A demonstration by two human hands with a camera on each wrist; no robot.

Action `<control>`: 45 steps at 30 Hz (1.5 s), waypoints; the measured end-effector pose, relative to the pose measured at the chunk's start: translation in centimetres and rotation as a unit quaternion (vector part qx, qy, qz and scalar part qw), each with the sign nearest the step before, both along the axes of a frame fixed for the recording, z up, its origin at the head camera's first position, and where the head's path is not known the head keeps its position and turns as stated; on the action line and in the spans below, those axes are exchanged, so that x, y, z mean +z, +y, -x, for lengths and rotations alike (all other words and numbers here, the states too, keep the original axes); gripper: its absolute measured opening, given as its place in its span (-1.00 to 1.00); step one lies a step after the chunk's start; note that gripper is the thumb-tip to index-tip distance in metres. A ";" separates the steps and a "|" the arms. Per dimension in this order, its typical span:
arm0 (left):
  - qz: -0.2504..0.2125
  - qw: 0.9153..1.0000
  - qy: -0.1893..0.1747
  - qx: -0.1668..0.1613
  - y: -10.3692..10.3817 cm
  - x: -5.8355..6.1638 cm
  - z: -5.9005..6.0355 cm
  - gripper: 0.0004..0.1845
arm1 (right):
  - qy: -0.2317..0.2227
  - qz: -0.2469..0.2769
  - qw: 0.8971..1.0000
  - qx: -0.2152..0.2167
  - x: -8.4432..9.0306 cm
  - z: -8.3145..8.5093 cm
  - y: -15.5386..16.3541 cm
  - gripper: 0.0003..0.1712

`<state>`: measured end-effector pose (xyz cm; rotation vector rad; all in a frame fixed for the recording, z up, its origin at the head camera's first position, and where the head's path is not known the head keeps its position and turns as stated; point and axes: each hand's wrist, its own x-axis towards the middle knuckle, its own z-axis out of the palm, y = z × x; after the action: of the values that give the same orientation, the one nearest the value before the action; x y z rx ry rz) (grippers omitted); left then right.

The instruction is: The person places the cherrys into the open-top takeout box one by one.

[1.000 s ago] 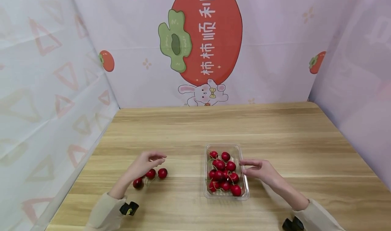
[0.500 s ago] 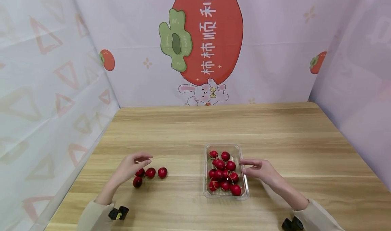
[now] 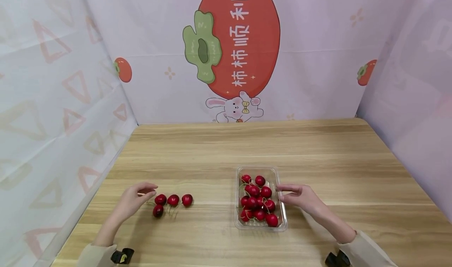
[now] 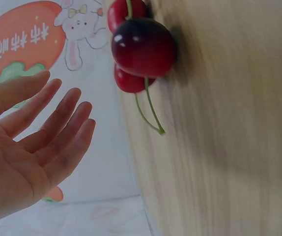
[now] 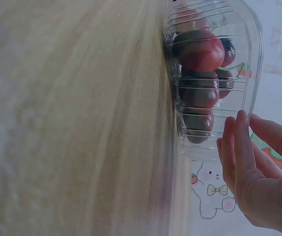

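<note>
My left hand hovers just left of a small group of dark red cherries on the table. In the left wrist view its fingers are loosely spread and hold nothing. The nearest cherry is apart from them, and thin green stems lie beside it. My right hand is at the right side of a clear plastic box. In the right wrist view the thumb and fingers pinch the box's rim. Several red cherries with stems lie in the box.
The wooden table stretches back to a printed cloth wall, with more cloth at both sides. Bare wood lies between the loose cherries and the box. Black wrist straps sit on the sleeves.
My left hand has moved left, from above the loose cherries to beside them, so the whole group shows. The right hand and the box have stayed in place.
</note>
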<state>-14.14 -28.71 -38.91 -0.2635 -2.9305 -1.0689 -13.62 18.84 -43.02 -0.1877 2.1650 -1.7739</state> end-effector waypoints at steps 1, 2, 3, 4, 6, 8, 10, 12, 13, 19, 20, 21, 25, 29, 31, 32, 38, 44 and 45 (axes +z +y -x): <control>0.004 1.000 -0.001 0.002 -0.3 -0.2 0.0 -0.78 | 0.000 0.002 1.000 0.001 0.0 0.0 0.0 -0.40; 0.008 1.000 -0.002 0.004 -0.5 -0.4 0.0 -0.78 | 0.002 0.003 1.000 0.004 0.0 0.0 0.0 -0.40; 0.012 1.000 -0.004 0.006 -0.8 -0.5 0.1 -0.78 | 0.002 0.003 1.000 0.005 0.0 0.0 0.0 -0.40; 0.014 1.000 -0.007 0.008 -1.0 -0.7 0.1 -0.78 | 0.002 0.003 1.000 0.005 0.0 0.0 0.0 -0.40; 0.023 1.000 -0.012 0.010 -1.4 -1.0 0.2 -0.78 | 0.002 0.001 1.000 0.004 0.1 -0.1 0.0 -0.41; 0.030 0.999 -0.015 0.010 -1.8 -1.2 0.3 -0.79 | 0.002 -0.001 1.000 0.003 0.1 -0.1 -0.1 -0.41; 0.037 0.999 -0.018 0.006 -2.1 -1.3 0.4 -0.79 | 0.002 -0.002 1.000 0.002 0.1 -0.1 -0.1 -0.42; 0.043 0.999 -0.019 0.001 -2.4 -1.5 0.5 -0.80 | 0.002 -0.003 1.000 0.001 0.1 -0.1 -0.1 -0.43; 0.047 0.999 -0.019 0.000 -2.5 -1.6 0.6 -0.80 | 0.002 -0.004 1.000 0.000 0.1 -0.1 -0.1 -0.43; 0.067 0.997 -0.034 -0.009 -3.1 -2.0 1.0 -0.82 | 0.003 -0.006 1.000 -0.002 0.1 -0.1 -0.1 -0.42; 0.068 0.997 -0.039 -0.012 -3.2 -2.0 1.1 -0.82 | 0.003 -0.006 1.000 -0.002 0.1 -0.1 -0.1 -0.42; 0.069 0.997 -0.044 -0.012 -3.2 -2.0 1.2 -0.82 | 0.003 -0.006 1.000 -0.003 0.1 -0.1 -0.1 -0.42; 0.068 0.995 -0.066 -0.013 -3.3 -2.1 1.4 -0.81 | 0.001 -0.007 1.000 -0.002 0.1 -0.1 -0.1 -0.41; 0.071 0.994 -0.075 -0.018 -3.5 -2.4 1.7 -0.82 | 0.001 -0.007 1.000 -0.001 0.1 -0.1 -0.1 -0.41; 0.075 0.994 -0.074 -0.021 -3.6 -2.6 1.9 -0.83 | 0.002 -0.010 1.000 -0.001 0.1 0.0 -0.1 -0.42; 0.077 0.994 -0.073 -0.023 -3.7 -2.7 1.9 -0.83 | 0.003 -0.010 1.000 0.000 0.0 0.0 -0.1 -0.42; 0.084 0.994 -0.066 -0.027 -3.8 -2.9 2.3 -0.84 | 0.002 -0.012 1.000 -0.002 -0.1 0.1 0.0 -0.44; 0.085 0.993 -0.066 -0.037 -4.1 -3.3 2.7 -0.87 | 0.001 -0.008 1.000 -0.001 -0.1 0.1 0.0 -0.43; 0.086 0.993 -0.067 -0.039 -4.1 -3.3 2.8 -0.87 | 0.001 -0.008 1.000 -0.002 -0.1 0.1 0.0 -0.43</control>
<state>-16.92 -32.85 -42.21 -0.3231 -3.1638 -0.8738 -13.69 18.85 -43.08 -0.1819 2.1822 -1.7584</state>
